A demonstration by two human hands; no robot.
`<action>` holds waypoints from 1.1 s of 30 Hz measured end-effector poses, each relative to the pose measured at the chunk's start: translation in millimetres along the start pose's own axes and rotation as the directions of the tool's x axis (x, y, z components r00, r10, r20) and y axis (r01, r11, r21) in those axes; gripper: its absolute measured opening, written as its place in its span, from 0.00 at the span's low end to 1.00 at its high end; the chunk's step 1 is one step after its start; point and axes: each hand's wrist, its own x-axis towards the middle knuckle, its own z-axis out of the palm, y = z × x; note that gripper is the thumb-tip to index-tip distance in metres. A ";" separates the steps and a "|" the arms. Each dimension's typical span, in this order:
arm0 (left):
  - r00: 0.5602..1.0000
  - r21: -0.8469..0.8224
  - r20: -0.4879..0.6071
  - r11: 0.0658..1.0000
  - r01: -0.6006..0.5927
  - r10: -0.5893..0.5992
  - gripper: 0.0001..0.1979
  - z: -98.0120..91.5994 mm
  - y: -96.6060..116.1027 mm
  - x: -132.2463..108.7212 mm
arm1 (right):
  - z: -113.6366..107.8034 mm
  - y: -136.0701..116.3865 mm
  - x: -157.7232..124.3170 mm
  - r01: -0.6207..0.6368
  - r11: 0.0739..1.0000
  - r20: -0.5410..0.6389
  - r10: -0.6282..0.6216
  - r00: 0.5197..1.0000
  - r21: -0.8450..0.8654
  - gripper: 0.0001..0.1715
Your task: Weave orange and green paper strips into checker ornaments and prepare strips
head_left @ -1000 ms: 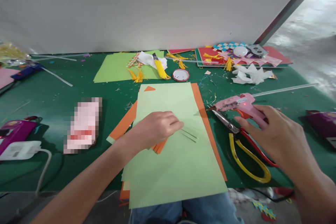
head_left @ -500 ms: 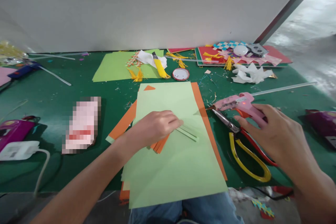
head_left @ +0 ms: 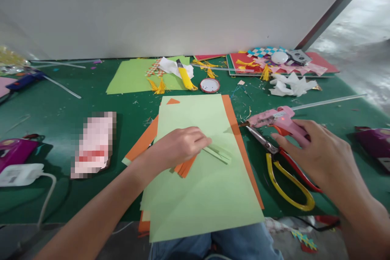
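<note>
Mostly smooth paper (head_left: 213,199), slim strips (head_left: 217,156), glue gun (head_left: 284,120)

Left grip (head_left: 188,145) pinching a slim pale-green strip (head_left: 218,156) over the light-green sheet (head_left: 204,203), right grip (head_left: 319,154) on the pink glue gun (head_left: 284,118)!

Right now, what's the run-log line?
left hand: pinching green strip over green sheet; right hand: at pink glue gun; scissors: near right hand
</note>
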 end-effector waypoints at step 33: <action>0.956 -0.451 -0.116 0.872 0.192 -0.270 0.12 10.4 -7.5 -4.7 | -4.6 -64.6 -4.0 0.361 0.931 0.009 -0.362 0.932 0.054 0.21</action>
